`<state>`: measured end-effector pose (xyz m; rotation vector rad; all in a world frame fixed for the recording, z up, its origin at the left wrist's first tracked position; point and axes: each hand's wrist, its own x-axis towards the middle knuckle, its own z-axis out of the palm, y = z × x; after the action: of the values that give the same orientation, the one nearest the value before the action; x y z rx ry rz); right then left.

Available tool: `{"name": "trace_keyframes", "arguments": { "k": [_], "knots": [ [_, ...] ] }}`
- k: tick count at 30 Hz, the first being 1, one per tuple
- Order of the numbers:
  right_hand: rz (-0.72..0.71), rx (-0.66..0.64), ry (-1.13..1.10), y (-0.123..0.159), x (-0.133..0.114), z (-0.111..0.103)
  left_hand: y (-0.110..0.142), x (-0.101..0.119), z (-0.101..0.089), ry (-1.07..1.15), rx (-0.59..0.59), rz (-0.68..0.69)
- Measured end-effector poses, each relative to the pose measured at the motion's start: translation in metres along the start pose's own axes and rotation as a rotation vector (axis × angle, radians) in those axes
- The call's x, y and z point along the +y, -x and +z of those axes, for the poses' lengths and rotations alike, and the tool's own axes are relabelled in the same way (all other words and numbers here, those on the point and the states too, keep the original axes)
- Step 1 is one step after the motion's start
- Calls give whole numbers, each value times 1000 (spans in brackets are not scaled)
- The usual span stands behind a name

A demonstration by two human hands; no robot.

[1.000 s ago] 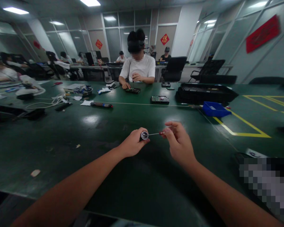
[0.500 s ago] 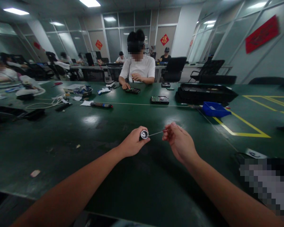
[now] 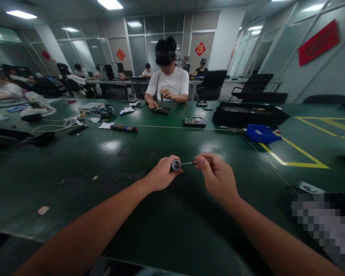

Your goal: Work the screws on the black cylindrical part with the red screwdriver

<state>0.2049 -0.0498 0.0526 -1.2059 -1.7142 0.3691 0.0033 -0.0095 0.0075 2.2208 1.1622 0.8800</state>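
My left hand [image 3: 161,175] is closed round a small dark cylinder [image 3: 175,165] whose round silver end faces right. My right hand [image 3: 217,177] pinches a thin screwdriver [image 3: 189,163] with a red handle, its metal shaft running left to the cylinder's end. Both hands hover just above the dark green table [image 3: 132,199], close together in the middle of the view.
Across the table sits a person in a white shirt [image 3: 169,82] handling a small device. Hard drives [image 3: 194,122], a black case [image 3: 248,112] and a blue tray [image 3: 261,133] lie at the far right. Cables and clutter [image 3: 60,122] fill the far left. Yellow floor-style lines [image 3: 293,153] mark the right.
My right hand has turned and shifted slightly on the screwdriver handle, staying at the cylinder's end. My left hand has kept still.
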Motion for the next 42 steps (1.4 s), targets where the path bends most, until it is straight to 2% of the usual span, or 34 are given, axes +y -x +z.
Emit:
{"name": "trace_keyframes", "arguments": {
  "k": [3, 6, 11, 16, 21, 32, 38, 42],
  "knots": [
    [-95, 2, 160, 1, 0, -3, 0, -1, 1, -5, -11, 3],
    [-127, 17, 214, 1, 0, -5, 0, 0, 0, -5, -25, 0],
    [-26, -36, 122, -1, 3, -3, 1, 2, -1, -3, -34, -19],
    [-105, -91, 12, -1, 6, -2, 0, 2, -1, -8, -24, -13],
    [-52, -148, 90, -2, 2, -7, 0, 1, -1, -6, -24, -10],
    [-54, -142, 120, 0, -2, -4, -1, -1, 1, -15, -3, -18],
    [-123, -128, 88, 2, 2, -2, -1, -2, 2, -13, 17, -22],
    [-132, -166, 114, 2, 0, -3, -1, -3, 2, -14, 17, -5]
  ]
}}
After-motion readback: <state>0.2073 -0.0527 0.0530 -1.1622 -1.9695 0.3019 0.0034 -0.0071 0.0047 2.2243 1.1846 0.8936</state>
